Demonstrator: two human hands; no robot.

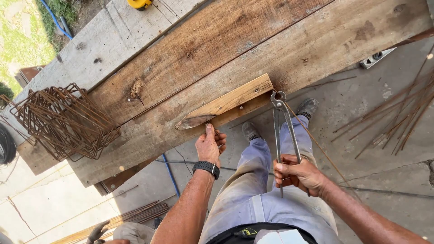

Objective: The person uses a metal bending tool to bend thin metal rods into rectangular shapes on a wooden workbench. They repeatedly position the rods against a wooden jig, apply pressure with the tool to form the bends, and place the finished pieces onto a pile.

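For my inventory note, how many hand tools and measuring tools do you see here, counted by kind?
Long-handled pincers, held in the right hand: 1
Yellow tape measure on the far plank: 1
Spirit level on the concrete: 1
Total: 3

Stirrups [63,119] lie on planks [217,49] — left of pincers [282,131].
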